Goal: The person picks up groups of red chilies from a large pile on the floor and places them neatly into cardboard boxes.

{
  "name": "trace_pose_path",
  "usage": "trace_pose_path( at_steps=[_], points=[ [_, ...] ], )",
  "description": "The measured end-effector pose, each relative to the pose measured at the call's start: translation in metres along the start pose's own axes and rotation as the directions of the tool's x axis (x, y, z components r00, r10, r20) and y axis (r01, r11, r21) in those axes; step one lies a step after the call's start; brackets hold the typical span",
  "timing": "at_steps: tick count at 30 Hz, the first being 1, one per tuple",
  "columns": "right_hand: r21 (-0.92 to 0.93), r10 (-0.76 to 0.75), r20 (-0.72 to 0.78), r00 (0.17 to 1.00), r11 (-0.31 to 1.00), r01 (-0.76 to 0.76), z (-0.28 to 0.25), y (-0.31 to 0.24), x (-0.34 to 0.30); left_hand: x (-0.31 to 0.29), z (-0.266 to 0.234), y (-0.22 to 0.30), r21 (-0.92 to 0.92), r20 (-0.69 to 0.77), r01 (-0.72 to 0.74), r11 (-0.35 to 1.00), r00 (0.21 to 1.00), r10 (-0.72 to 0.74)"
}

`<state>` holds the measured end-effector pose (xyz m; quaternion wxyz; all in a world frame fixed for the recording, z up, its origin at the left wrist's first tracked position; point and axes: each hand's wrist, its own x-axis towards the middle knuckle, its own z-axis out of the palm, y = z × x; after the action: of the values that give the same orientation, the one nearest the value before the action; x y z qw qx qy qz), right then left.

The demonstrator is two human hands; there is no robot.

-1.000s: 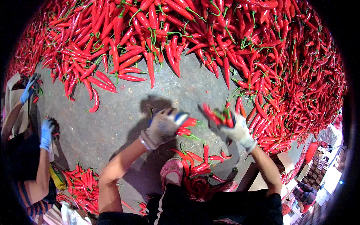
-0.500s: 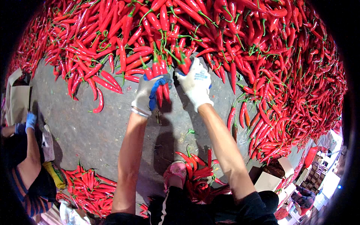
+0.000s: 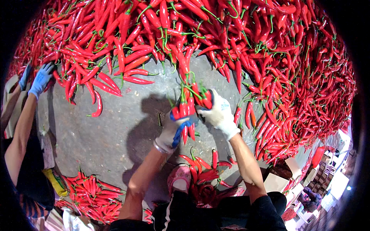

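My left hand (image 3: 172, 129), in a white glove with a blue palm, is closed round a small bunch of red chili peppers (image 3: 187, 106), their green stems pointing away from me. Close beside it, my right hand (image 3: 219, 111), gloved the same way, grips a few more red chilies (image 3: 204, 99). Both bunches are held off the grey floor, side by side and nearly touching. Just beyond them, the near edge of a big heap of red chilies (image 3: 216, 34) spreads across the far side.
A smaller chili pile (image 3: 92, 196) lies at the lower left, and more chilies (image 3: 204, 169) lie beside my pink shoe (image 3: 179, 179). At the left a co-worker's blue-gloved hand (image 3: 41, 79) touches the heap. Open cardboard boxes (image 3: 275, 184) stand at the lower right.
Both my hands have drawn back toward me and to the right with their chilies. The co-worker's hands have reached forward to the heap.
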<state>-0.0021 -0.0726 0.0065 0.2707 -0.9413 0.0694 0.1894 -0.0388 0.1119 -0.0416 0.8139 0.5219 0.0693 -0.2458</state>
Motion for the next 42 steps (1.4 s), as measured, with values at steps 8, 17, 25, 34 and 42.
trace_pose_path(
  at_steps=[8,17,25,34,42],
  points=[
    [0.365,0.174,-0.273,0.946,0.929,-0.066,-0.003,0.030,-0.031,-0.062,0.001,0.000,-0.561,-0.216,0.204,0.802,0.899,-0.380],
    [-0.182,0.135,-0.084,0.987,0.972,-0.148,0.001,-0.001,0.004,-0.042,0.009,-0.004,-0.278,-0.393,0.038,0.960,0.907,-0.149],
    [0.371,0.046,-0.091,0.995,0.928,-0.009,0.026,0.011,-0.023,-0.019,0.019,-0.009,0.155,-0.395,0.110,0.982,0.918,-0.040],
    [0.789,0.154,0.353,0.923,0.481,-0.382,0.039,0.000,-0.066,-0.052,0.000,-0.005,0.283,-0.226,0.200,0.938,0.964,-0.137],
    [0.986,0.140,0.160,0.977,0.034,-0.166,0.059,-0.029,-0.070,-0.033,0.008,0.064,0.647,-0.011,-0.125,0.752,0.985,0.173]
  ],
)
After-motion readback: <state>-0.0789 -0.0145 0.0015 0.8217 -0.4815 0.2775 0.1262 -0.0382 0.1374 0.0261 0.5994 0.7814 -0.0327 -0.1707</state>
